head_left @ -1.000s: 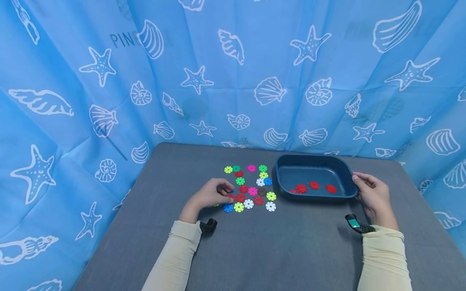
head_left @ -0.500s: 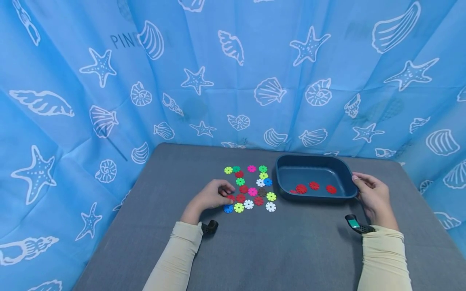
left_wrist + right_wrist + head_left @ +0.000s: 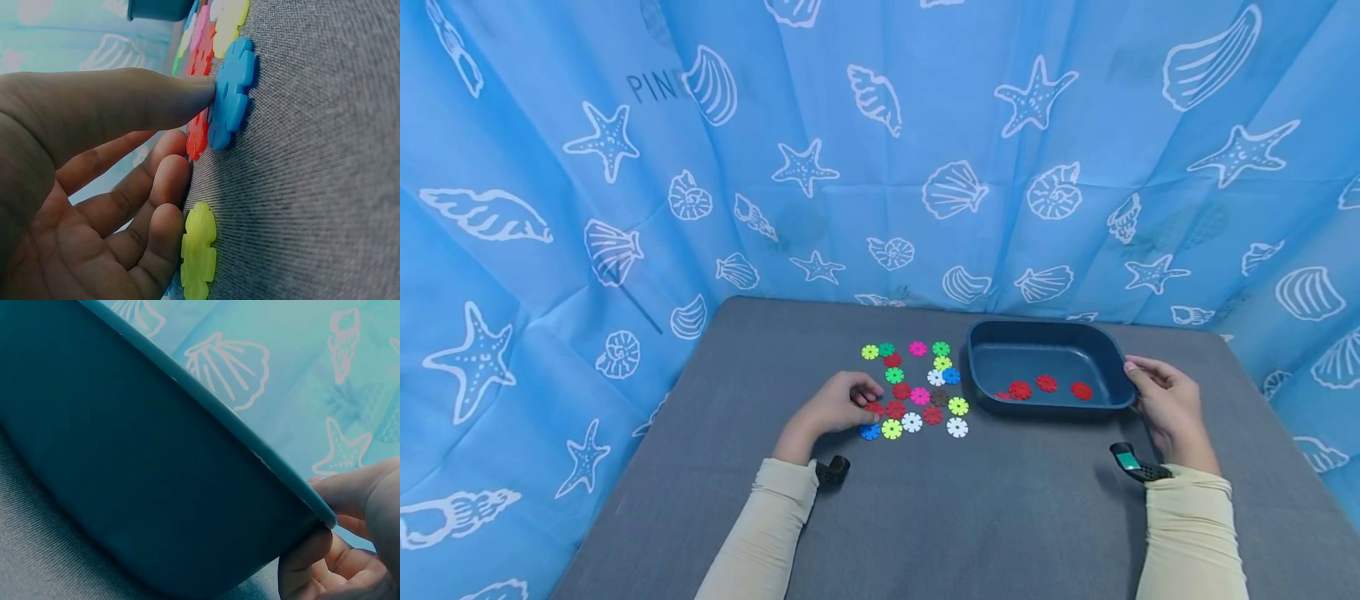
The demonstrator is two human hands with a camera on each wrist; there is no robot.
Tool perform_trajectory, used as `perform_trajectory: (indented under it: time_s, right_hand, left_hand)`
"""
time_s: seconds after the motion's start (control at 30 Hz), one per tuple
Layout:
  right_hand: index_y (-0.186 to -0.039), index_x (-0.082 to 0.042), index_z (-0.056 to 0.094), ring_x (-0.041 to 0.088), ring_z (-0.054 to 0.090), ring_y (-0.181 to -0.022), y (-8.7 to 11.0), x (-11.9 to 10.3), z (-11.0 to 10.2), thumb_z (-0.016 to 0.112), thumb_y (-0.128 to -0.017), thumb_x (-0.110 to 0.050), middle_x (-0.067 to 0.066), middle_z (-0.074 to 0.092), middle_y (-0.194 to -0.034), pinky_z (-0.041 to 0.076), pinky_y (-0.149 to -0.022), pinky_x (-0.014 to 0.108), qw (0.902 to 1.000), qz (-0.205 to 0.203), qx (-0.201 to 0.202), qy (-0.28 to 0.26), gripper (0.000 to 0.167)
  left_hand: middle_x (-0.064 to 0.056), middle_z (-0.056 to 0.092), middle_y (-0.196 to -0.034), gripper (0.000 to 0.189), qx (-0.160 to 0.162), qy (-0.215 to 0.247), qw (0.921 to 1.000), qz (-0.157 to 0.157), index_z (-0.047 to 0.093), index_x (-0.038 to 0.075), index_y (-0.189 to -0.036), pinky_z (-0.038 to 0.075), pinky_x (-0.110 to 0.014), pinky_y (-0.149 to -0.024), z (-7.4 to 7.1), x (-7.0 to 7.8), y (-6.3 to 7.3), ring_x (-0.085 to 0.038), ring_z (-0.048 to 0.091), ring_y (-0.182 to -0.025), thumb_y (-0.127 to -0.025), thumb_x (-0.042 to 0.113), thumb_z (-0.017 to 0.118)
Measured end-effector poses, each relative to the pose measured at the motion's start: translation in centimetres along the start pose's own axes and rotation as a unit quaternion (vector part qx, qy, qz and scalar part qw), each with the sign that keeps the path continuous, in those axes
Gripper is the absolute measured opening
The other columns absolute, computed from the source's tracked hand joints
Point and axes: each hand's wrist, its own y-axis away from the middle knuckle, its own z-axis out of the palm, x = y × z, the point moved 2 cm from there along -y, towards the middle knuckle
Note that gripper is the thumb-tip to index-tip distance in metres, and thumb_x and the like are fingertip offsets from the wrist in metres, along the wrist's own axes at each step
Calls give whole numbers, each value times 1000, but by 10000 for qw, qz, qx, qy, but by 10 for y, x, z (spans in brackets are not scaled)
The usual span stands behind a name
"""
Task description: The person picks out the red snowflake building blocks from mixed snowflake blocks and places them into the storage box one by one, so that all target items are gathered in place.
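1. Head view: a dark blue tray (image 3: pixel 1037 354) stands on the gray desk (image 3: pixel 940 517), with a blue curtain (image 3: pixel 880 167) behind it. Three red discs (image 3: pixel 1081 391) lie plainly inside the tray; at least one more shows partly near its left wall.
2. Head view: left of the tray, twenty notched discs are visible on the desk: five red, four yellow (image 3: pixel 891 429), three green (image 3: pixel 894 375), three white (image 3: pixel 957 427), two pink (image 3: pixel 917 348), two blue (image 3: pixel 870 431) and one brown (image 3: pixel 940 397).
3. Head view: the right hand (image 3: pixel 1172 412) grips the tray's right end. The left hand (image 3: pixel 831 408), well left of the tray, is bent over one of the five red discs.
4. Left wrist view: thumb and fingers lie around that red disc, the thumb tip against one blue disc; I cannot tell whether this grip pinches anything. One more yellow disc lies by the lower fingers, farther from the tray than the blue one.
5. Right wrist view: the grip is closed on one corner of the tray, thumb over the rim, fingers beneath.
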Motion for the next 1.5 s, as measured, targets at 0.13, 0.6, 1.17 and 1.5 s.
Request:
perform_trajectory:
  time_s: [0.13, 0.6, 1.17, 1.5]
  right_hand:
    - [-135, -15, 66, 0, 65, -87, 0, 0, 0, 69, -104, -34, -16, 63, -102, 57, -64, 16, 10000, 20, 20, -7, 37]
    - [-131, -17, 67, 2, 63, -87, 1, -2, 0, 68, -105, -34, -16, 62, -102, 55, -64, 16, 9999, 48, 56, 81, 32]
    - [-133, -16, 66, 1, 64, -86, 2, -1, -1, 67, -105, -34, -16, 63, -102, 56, -64, 16, 10000, 8, -6, 92, 33]
    - [-138, -13, 65, 0, 64, -87, -1, -1, 0, 66, -105, -34, -16, 62, -102, 57, -65, 16, 9999, 15, 26, 158, 39]
  left_hand:
    - [-6, 66, -104, 29, 4, -20, 10000, 18, 74, 5, -117, 52, -30, -82, 0, 0, 1, -17, 58, -91, -89, 2, 82]
    - [-6, 65, -102, 26, 49, -52, 10000, 14, 74, 5, -115, 52, -32, -82, 0, 1, 0, -18, 57, -90, -91, 1, 81]
    - [-8, 63, -101, 28, 107, -44, 9999, -7, 74, 5, -115, 51, -31, -78, -1, 1, 2, -18, 56, -87, -89, 5, 84]
    - [-8, 66, -98, 24, 149, -81, 9998, -50, 75, 7, -114, 51, -31, -72, -2, 0, 3, -19, 57, -80, -91, 8, 83]
